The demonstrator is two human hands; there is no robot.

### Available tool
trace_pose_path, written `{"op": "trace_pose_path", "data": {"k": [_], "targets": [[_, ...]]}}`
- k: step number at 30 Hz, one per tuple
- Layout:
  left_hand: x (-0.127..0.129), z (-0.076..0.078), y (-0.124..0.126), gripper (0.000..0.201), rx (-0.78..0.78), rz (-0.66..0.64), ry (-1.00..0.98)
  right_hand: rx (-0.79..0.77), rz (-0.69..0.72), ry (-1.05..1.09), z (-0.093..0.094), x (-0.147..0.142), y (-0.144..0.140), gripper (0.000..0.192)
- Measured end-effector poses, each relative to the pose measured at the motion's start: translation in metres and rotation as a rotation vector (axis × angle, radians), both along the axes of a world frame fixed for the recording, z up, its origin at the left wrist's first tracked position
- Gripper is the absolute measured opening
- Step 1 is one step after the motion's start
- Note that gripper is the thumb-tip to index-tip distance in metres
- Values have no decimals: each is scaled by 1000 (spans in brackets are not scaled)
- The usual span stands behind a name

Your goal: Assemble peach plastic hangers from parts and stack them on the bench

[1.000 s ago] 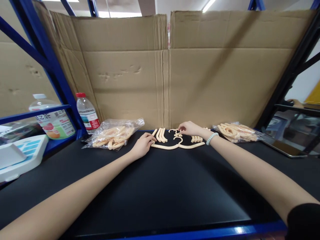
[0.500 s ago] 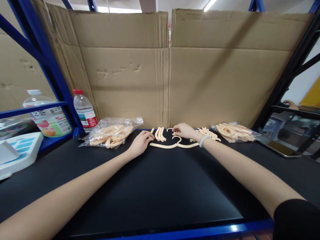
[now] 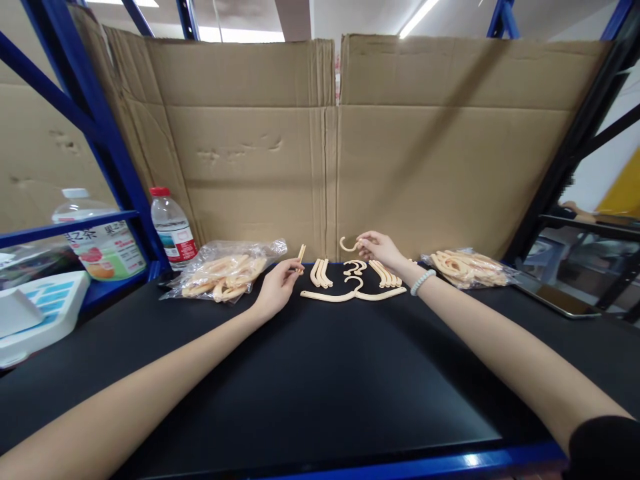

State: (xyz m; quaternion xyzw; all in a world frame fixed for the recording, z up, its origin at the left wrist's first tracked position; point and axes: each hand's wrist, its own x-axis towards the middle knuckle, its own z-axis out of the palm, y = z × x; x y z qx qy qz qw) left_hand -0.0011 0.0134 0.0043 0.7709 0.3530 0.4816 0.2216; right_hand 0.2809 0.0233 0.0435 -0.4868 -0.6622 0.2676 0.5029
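Note:
Between the thumb and fingers of my left hand (image 3: pixel 278 285) is a cream hanger arm (image 3: pixel 302 253), raised and tilted upright. My right hand (image 3: pixel 383 248) pinches a cream hanger hook (image 3: pixel 349 245), lifted off the table with its curve pointing left. Below the hands lies a hanger (image 3: pixel 330 296), its two arms spread around a central hook. Behind it sit several loose hooks (image 3: pixel 355 268). A row of hanger arms (image 3: pixel 320 273) lies left of those hooks, and another row of arms (image 3: pixel 385 275) lies to the right, close to my right wrist.
Clear bags of cream parts lie at left (image 3: pixel 225 273) and right (image 3: pixel 465 267). A red-capped bottle (image 3: pixel 173 230) stands by the blue frame (image 3: pixel 100 153). Cardboard (image 3: pixel 260 167) walls the back. A phone-like slab (image 3: pixel 557 298) rests right; a white-and-blue device (image 3: pixel 45 320) stands left.
My right hand has risen from the table with a hook. My left hand has lifted its hanger arm and shifted slightly left. The view has tilted up slightly.

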Motion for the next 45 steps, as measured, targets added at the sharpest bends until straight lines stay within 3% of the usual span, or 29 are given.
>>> {"op": "trace_pose_path", "data": {"k": [5, 9, 14, 16, 24, 30, 34, 39, 45], "targets": [[15, 7, -21, 19, -99, -73, -156, -70, 85, 245, 1, 6, -43, 26], [32, 12, -47, 26, -233, -140, -314, -131, 153, 389, -8, -7, -83, 31], [47, 8, -69, 21, -298, -160, -317, -161, 188, 501, -19, -28, -116, 31], [50, 5, -75, 28, -375, -192, -359, -199, 193, 532, -23, -31, -124, 29], [58, 3, -87, 71, -639, -296, -498, -241, 183, 502, -34, -35, -131, 25], [57, 5, -86, 27, -669, -405, -400, -274, 162, 550, -38, -38, -134, 42], [58, 5, -87, 23, -636, -424, -385, -260, 167, 568, -40, -36, -132, 43], [58, 3, -86, 23, -608, -403, -386, -247, 224, 511, -42, -36, -131, 24], [56, 3, -86, 23, -588, -414, -309, -285, 253, 510, -43, -38, -133, 21]]}}
